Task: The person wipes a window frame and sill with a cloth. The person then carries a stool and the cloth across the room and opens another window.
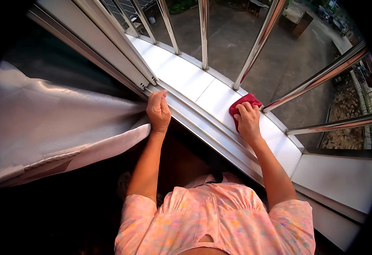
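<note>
A folded dark red cloth (242, 103) lies against the white tiled sill (213, 92). My right hand (249, 119) presses down on it with curled fingers, close to the foot of a metal bar. Farther left, my left hand (158, 111) is closed at the inner edge of the window track (194, 111), just below the end of the sliding window frame (141, 70). Beside that hand, a pale, shiny curtain (67, 114) narrows toward the wrist. Whether the left fingers grip the curtain, the frame or nothing is hidden.
Shiny metal bars (258, 44) rise along the sill's outer edge. Beyond them, far below, lies a paved yard (296, 72). A white ledge (339, 178) continues on the right. Deep shadow fills the area under the curtain.
</note>
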A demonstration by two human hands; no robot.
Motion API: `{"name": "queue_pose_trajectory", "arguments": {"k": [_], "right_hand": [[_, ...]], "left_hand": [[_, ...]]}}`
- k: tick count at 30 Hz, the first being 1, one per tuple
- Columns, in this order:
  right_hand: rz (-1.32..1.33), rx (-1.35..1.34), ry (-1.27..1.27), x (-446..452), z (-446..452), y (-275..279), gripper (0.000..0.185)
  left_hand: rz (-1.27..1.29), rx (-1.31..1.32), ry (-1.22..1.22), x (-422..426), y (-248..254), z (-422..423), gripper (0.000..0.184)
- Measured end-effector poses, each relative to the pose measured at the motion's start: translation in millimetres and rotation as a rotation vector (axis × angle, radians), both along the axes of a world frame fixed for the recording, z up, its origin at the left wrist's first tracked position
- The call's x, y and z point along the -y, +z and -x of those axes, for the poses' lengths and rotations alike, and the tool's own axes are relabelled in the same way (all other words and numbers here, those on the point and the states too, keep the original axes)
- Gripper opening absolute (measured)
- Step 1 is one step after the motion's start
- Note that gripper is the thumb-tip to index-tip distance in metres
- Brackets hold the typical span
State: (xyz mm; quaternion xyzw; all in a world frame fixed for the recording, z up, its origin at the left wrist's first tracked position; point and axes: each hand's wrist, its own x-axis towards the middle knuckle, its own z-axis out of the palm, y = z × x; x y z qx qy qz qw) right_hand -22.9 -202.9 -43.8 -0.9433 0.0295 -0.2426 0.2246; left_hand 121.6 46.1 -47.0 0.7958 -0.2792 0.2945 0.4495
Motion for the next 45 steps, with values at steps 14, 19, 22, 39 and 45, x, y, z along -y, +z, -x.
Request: {"name": "queue_pose_trajectory", "arguments": {"k": [14,19,22,39,45], "right_hand": [[-0.163,0.093,0.299,-106.3,-58.3,46.9,0.011],[0.039,0.068,0.437,-118.2,-57.0,27.5,0.019],[0.040,-0.116,0.460,-116.2,-50.0,34.7,0.023],[0.012,-0.670,0.392,-59.8,50.5,68.3,0.028],[-0.220,-0.725,0.368,-24.9,83.8,87.7,0.029]], "left_hand": [[0.069,-0.085,-0.003,-2.8,-0.6,2.9,0.017],[0.047,-0.077,-0.002,-7.2,-2.0,4.1,0.018],[0.006,-0.078,-0.005,-7.6,-4.8,1.6,0.019],[-0.002,0.039,-0.032,-8.0,-11.8,-3.3,0.016],[0.038,0.006,-0.049,-6.8,-7.9,-0.7,0.018]]}}
